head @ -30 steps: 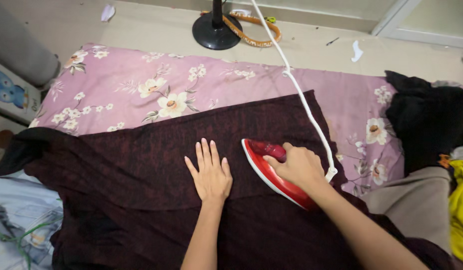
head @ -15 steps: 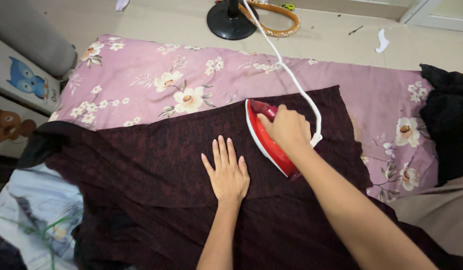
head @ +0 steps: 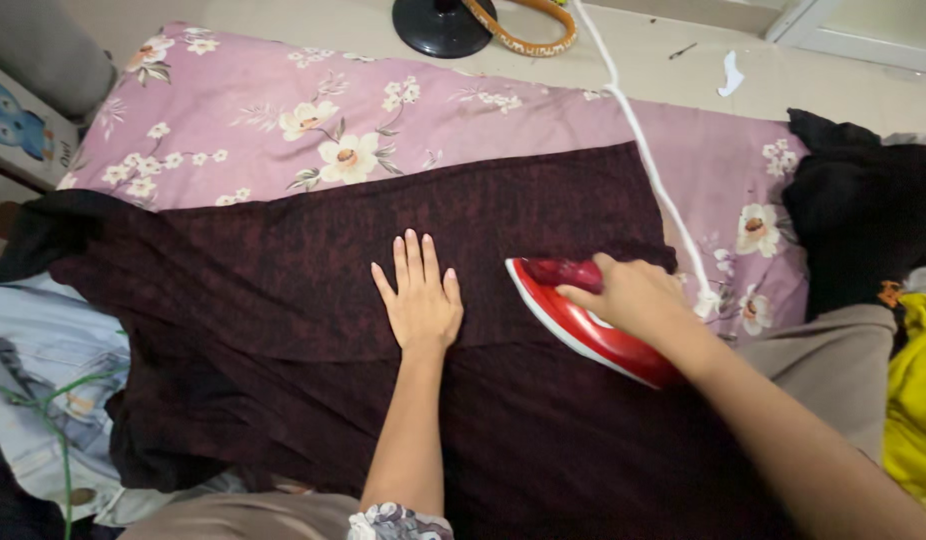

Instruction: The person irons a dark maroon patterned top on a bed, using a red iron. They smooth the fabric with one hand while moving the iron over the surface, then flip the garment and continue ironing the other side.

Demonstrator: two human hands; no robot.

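Note:
A dark maroon garment [head: 283,290] lies spread over a pink floral sheet [head: 283,120]. My left hand [head: 418,298] rests flat on the garment, fingers together and pointing away from me. My right hand [head: 633,298] grips the handle of a red iron [head: 573,320], which sits on the garment just right of my left hand, its tip pointing up and to the left. A white cord [head: 653,170] runs from the iron's rear up across the sheet to the top edge of the view.
A black fan base [head: 443,28] and an orange strap [head: 523,40] sit on the floor beyond the sheet. Black cloth [head: 863,210] and yellow cloth [head: 913,400] are heaped at right. Light blue clothing [head: 43,370] lies at left.
The iron slid up toward the garment's far edge, then back down and to the right. My left hand stayed flat on the fabric.

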